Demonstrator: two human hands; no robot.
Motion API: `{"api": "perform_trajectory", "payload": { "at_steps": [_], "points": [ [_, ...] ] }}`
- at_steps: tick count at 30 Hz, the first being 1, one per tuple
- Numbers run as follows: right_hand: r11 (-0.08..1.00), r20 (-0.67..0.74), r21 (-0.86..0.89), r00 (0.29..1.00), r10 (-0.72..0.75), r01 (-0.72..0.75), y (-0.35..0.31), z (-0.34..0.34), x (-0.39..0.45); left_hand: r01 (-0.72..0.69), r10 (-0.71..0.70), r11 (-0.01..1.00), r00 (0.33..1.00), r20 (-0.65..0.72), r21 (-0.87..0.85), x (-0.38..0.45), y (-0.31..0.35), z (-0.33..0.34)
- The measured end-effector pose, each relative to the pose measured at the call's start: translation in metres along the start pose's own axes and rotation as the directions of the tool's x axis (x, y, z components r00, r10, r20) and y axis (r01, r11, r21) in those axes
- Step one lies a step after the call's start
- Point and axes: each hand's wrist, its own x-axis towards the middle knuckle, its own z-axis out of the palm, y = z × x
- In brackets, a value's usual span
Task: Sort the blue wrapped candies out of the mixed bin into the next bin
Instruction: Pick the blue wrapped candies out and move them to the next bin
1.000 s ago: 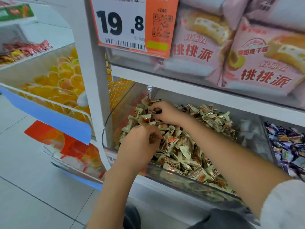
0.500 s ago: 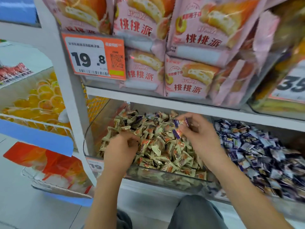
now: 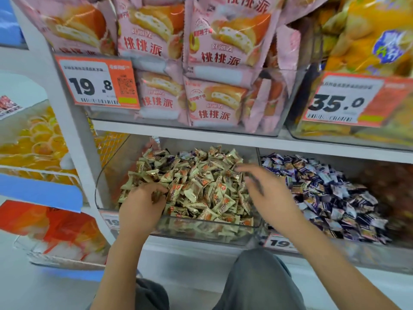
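Left hand (image 3: 139,211) is down in the lower left of the mixed bin (image 3: 201,229), fingers curled into the gold candies (image 3: 196,186) — knuckles up, tips buried, so whether that grip is closed on a wrapper I cannot tell. Right hand (image 3: 266,193) sits centre frame, right over the divider between the two bins, fingers spread apart and smeared with motion blur; nothing shows in that grip.

The mixed bin, a clear one at centre, is heaped with gold-and-orange wrappers. A few blue candies (image 3: 171,158) peek out of the heap near its back edge, upper middle of the pile. Just beside it, to the right of frame, the next bin (image 3: 357,249) holds a mound of blue-and-white wrapped candies (image 3: 330,191) — piled high against the divider and sloping off to the right.

Above, on the upper shelf, pink snack bags (image 3: 214,63) stand in a clear tub, with an orange price tag (image 3: 98,83) reading 19.8 at upper left and another tag (image 3: 348,101) reading 35.0 at the right, in front of yellow bags (image 3: 368,30). Far left of frame, a separate rack carries yellow jelly cups (image 3: 38,146). At the bottom edge, a grey-trousered knee (image 3: 257,280) pokes up between the two forearms.
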Motion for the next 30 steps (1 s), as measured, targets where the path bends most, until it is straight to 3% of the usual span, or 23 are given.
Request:
{"api": "perform_trajectory", "payload": {
  "at_steps": [4,9,13,19,25,30],
  "points": [
    [0.992,0.199,-0.047,0.974,-0.104,0.115,-0.023,0.049,0.058,-0.024,0.024,0.999,1.0,-0.008,-0.038,-0.003,-0.001,-0.003],
    [0.973,0.357,-0.209,0.934,-0.014,0.094,-0.01,0.111,0.15,-0.093,0.092,0.995,0.996,-0.012,-0.038,-0.005,-0.007,-0.001],
    [0.942,0.588,-0.321,0.801,0.117,0.098,0.004,0.142,0.192,-0.041,0.043,0.996,0.999,0.015,-0.084,0.004,-0.012,-0.004],
    [0.897,0.764,-0.388,0.618,0.185,0.212,0.003,0.17,0.223,-0.059,0.062,0.997,0.993,0.098,-0.04,0.015,-0.015,-0.001],
    [0.894,0.708,-0.388,0.694,0.133,0.225,-0.003,0.193,0.225,-0.076,0.079,0.996,0.994,0.081,-0.048,0.014,-0.016,0.0],
    [0.933,0.718,-0.327,0.681,0.144,0.148,-0.001,0.196,0.224,-0.071,0.076,0.996,0.991,0.11,-0.052,0.012,-0.017,-0.003]
  ]
}}
